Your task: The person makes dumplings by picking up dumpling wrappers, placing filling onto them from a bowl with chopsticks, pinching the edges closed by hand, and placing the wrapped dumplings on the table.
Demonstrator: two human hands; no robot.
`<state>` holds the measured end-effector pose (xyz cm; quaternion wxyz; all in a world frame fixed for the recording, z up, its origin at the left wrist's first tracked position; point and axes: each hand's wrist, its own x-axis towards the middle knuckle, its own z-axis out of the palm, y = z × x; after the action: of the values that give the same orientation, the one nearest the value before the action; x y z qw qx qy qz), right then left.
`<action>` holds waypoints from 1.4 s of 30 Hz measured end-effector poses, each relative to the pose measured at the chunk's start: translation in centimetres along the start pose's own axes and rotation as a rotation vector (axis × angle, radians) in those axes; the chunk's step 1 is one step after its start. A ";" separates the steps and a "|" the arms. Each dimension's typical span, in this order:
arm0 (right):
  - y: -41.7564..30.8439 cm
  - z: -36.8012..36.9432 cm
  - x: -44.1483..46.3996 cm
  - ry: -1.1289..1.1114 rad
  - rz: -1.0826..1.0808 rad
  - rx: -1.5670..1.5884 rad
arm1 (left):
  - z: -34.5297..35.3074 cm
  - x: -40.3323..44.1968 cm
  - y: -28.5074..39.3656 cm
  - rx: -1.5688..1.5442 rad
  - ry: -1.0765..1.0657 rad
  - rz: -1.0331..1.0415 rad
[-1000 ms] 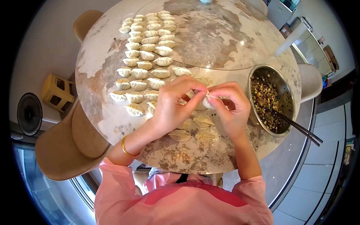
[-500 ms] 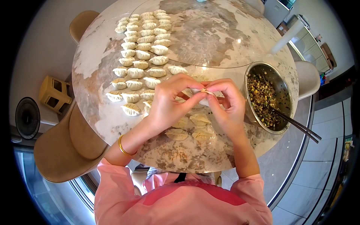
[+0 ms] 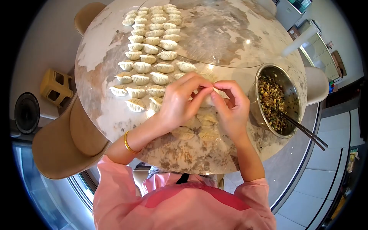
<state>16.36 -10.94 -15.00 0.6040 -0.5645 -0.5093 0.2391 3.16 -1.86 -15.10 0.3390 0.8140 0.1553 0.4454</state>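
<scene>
Between my two hands, over the near half of the table, is a dumpling (image 3: 209, 100), mostly hidden by my fingers. My left hand (image 3: 183, 99), with a gold bangle at the wrist, pinches it with thumb and forefinger. From the other side, my right hand (image 3: 232, 101) presses its edge between thumb and fingers. Below the hands, flat pale dough wrappers (image 3: 208, 134) lie on the marbled table (image 3: 184, 156). Rows of pleated dumplings (image 3: 159, 78) stretch away to the far left, the nearest ones close to my left hand.
A metal bowl (image 3: 256, 115) of chopped filling (image 3: 270, 96) stands right of my right hand. Chopsticks (image 3: 306, 132) lean in it, sticking out over the table's edge. Brown chairs (image 3: 57, 143) and a yellow stool (image 3: 56, 87) are at the left.
The view has shifted slightly. My fingertips have closed tighter together over the dumpling, and the bit of filling seen at its opening is now out of sight.
</scene>
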 end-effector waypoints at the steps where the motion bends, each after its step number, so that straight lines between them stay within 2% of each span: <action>1: 0.1 0.0 0.0 0.006 0.021 0.090 | -0.1 0.1 0.0 0.000 0.006 -0.006; 4: 0.2 -0.6 0.4 0.026 0.034 0.208 | -0.3 0.5 0.6 -0.094 -0.009 -0.064; 9: 0.0 -1.5 0.8 0.071 0.027 0.268 | 0.3 0.4 0.5 -0.395 0.000 -0.345; 10: -0.1 -1.5 0.8 0.072 0.029 0.263 | 0.3 0.3 0.5 -0.401 0.001 -0.346; 13: -0.3 -1.2 0.7 0.063 0.074 0.284 | 0.2 0.3 0.4 -0.300 0.042 -0.320; 21: 0.5 -1.4 1.0 0.058 -0.109 0.105 | 0.2 0.3 0.1 -0.340 0.039 -0.270; 25: -0.3 -1.2 0.9 0.049 -0.103 0.004 | -0.4 0.5 0.6 -0.318 0.064 -0.301; 27: -0.2 -1.3 0.8 -0.004 -0.180 -0.055 | -0.6 0.4 0.3 -0.228 -0.010 -0.204; 31: -0.4 -1.2 0.7 0.009 -0.161 -0.105 | -0.5 0.4 0.3 -0.258 -0.011 -0.164; 33: -0.4 -0.9 0.8 0.046 -0.100 0.073 | -0.6 0.5 0.5 -0.182 -0.021 -0.068; 40: -0.4 -1.0 0.7 0.003 -0.079 0.067 | -0.5 0.6 0.3 -0.195 -0.038 -0.092; 42: -0.5 -0.7 0.6 0.023 -0.057 0.044 | -0.1 0.6 0.2 -0.142 0.024 -0.035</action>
<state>17.03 -10.83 -14.23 0.6289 -0.5388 -0.5127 0.2263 3.40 -1.61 -14.59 0.4020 0.7794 0.1417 0.4591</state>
